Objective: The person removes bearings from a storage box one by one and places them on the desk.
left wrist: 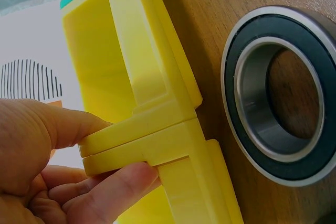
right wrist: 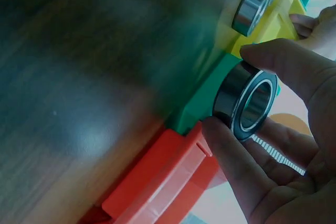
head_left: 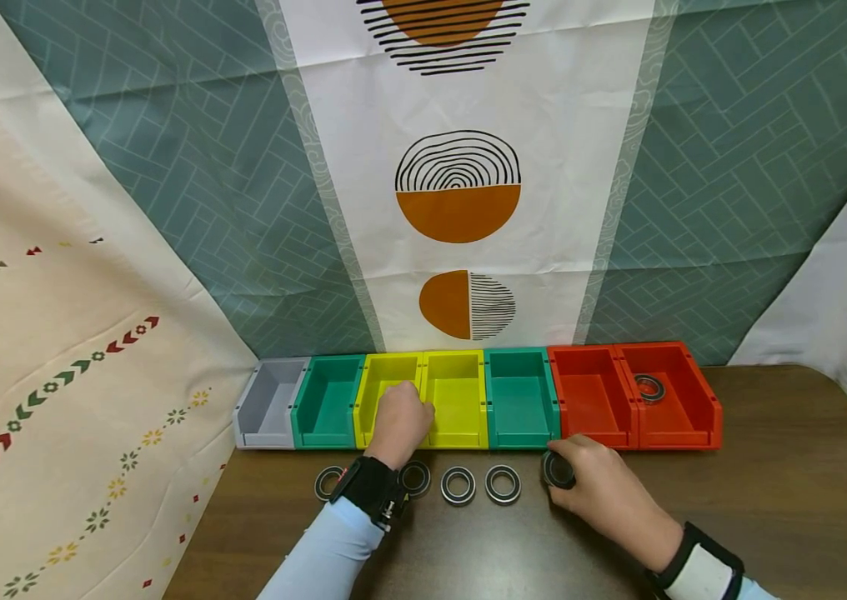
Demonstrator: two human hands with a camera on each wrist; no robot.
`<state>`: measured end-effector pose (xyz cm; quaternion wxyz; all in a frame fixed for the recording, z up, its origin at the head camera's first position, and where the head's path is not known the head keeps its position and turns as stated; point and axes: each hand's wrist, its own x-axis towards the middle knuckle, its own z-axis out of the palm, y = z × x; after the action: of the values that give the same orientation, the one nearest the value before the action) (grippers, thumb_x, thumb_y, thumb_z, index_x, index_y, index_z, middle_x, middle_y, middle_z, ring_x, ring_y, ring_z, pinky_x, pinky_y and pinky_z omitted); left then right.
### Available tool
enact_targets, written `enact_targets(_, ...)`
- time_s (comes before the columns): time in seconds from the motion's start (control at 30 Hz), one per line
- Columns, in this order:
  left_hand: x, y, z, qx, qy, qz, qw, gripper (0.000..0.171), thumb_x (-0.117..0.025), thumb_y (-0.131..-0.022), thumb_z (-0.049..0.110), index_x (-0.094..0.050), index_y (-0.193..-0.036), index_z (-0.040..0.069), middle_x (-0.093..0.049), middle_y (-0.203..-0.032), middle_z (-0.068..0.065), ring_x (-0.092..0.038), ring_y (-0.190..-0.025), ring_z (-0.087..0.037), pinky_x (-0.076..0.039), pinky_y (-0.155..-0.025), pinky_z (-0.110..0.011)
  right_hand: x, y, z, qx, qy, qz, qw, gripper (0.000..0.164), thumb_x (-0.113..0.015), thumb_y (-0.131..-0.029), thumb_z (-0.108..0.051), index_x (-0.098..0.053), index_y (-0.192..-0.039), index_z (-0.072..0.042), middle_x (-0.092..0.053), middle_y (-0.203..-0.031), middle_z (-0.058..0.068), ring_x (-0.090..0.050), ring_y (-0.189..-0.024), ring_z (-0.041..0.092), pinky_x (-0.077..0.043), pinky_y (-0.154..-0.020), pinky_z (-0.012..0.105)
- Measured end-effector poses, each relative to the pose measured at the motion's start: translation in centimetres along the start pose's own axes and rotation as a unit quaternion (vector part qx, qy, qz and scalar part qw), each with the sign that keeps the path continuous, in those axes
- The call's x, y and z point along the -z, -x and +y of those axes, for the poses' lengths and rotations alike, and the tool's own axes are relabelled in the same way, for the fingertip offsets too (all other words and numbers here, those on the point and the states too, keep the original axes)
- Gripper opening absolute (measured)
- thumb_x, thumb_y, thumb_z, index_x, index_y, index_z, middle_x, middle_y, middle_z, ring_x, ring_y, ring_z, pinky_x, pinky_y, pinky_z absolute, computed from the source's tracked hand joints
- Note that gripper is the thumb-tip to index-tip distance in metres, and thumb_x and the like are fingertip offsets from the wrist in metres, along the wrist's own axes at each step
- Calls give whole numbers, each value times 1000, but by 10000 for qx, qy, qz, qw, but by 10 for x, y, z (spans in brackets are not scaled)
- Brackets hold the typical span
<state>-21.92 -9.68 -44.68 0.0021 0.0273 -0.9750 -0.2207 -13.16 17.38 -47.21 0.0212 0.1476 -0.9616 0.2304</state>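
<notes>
My left hand (head_left: 399, 421) is at the two yellow bins (head_left: 457, 429). In the left wrist view its thumb and fingers pinch the adjoining walls (left wrist: 142, 140) where these bins meet. Close by, on the table, lies a ball bearing (left wrist: 231, 87) with a dark seal and steel rings. My right hand (head_left: 611, 492) holds another bearing (right wrist: 231, 95) between thumb and index finger, tilted and raised in front of the green and red bins. More bearings, such as this one (head_left: 444, 492), lie in a row along the front of the bins, partly covered by the left wrist.
The row of bins runs from a grey bin (head_left: 269, 400) on the left through green and yellow to two red bins (head_left: 592, 400). One bearing (head_left: 639, 386) is in the far right red bin. A patterned cloth (head_left: 468, 208) hangs behind the wooden table (head_left: 468, 550).
</notes>
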Motion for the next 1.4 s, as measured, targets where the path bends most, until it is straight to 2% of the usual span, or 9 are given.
enact_targets(0.23, 1, 0, 0, 37, 37, -25, 10000, 16, -59, -87, 18, -57, -83, 2, -51, -65, -4, -50, -54, -15, -40, -46, -24, -4, -2, -1, 36, 60, -217, 9997, 54, -82, -61, -26, -64, -108, -6, -59, -96, 0, -52, -82, 9, -47, -70, 27)
enact_targets(0.53, 0, 0, 1, 117, -9, -104, 9999, 16, -59, -87, 19, -57, -82, 4, -51, -64, -4, -50, -54, -15, -40, -47, -24, -10, -5, -2, -48, 77, -592, 9982, 51, -82, -62, -26, -64, -107, -8, -57, -90, -3, -50, -76, 7, -46, -67, 27)
enact_targets(0.9, 0, -1, 0, 96, 34, -30, 9999, 16, -59, -86, 18, -57, -83, 3, -51, -65, -5, -50, -55, -16, -40, -46, -24, -13, -4, -4, 65, 59, -598, 9982, 50, -82, -62, -26, -64, -105, -7, -56, -87, -4, -47, -74, 7, -45, -64, 27)
enact_targets(1.4, -2, -1, 0, 163, -1, -49, 9999, 17, -60, -86, 19, -57, -85, 3, -52, -66, -4, -50, -55, -15, -41, -46, -24, -15, -5, -3, -85, 181, -671, 9975, 54, -81, -64, -29, -62, -109, -6, -56, -87, -3, -48, -74, 9, -45, -67, 28)
